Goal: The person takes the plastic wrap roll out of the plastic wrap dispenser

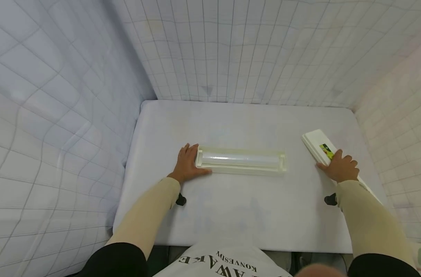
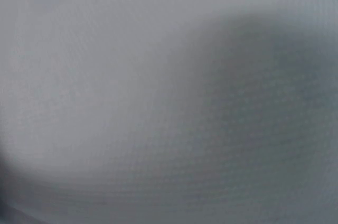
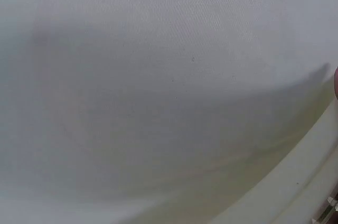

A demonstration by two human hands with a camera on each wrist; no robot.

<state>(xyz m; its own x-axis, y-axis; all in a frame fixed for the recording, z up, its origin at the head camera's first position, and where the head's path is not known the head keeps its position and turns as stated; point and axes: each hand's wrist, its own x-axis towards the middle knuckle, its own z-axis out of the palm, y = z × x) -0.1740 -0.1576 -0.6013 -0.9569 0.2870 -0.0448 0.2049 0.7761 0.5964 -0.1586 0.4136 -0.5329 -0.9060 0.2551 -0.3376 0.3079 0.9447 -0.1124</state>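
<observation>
1. Tray [image 1: 243, 170], one, pale cream, long and narrow, open-topped. Lies flat near the middle of the bench [image 1: 231, 215], its length running left to right.
2. Roll [image 1: 241, 158], one, whitish and glossy. Lies lengthwise inside the tray, between the two end pieces.
3. Left hand [image 1: 187, 165]. At the tray's left end, touching it; thumb and fingers spread apart, the thumb along the near side, the fingertips at the far corner.
4. Lid [image 1: 316, 143], one, white, long. On the right side of the bench, set slantwise, well apart from the tray; its near part runs beneath the right forearm.
5. Label [image 1: 326, 151], green and yellow, on the lid's upper face, just beside the fingers of the right hand.
6. Right hand [image 1: 341, 169]. Laid over the lid and clamped on it, thumb at the left edge, fingers bent across.
7. Sleeves [image 1: 148, 211], pair, beige, with a small black device [image 1: 181, 199] at each wrist.
8. Sheeting [image 1: 224, 50], white with a dark grid, standing behind the bench and at both sides.
9. Left wrist view: blurred grey surface and shadow, details unreadable.
</observation>
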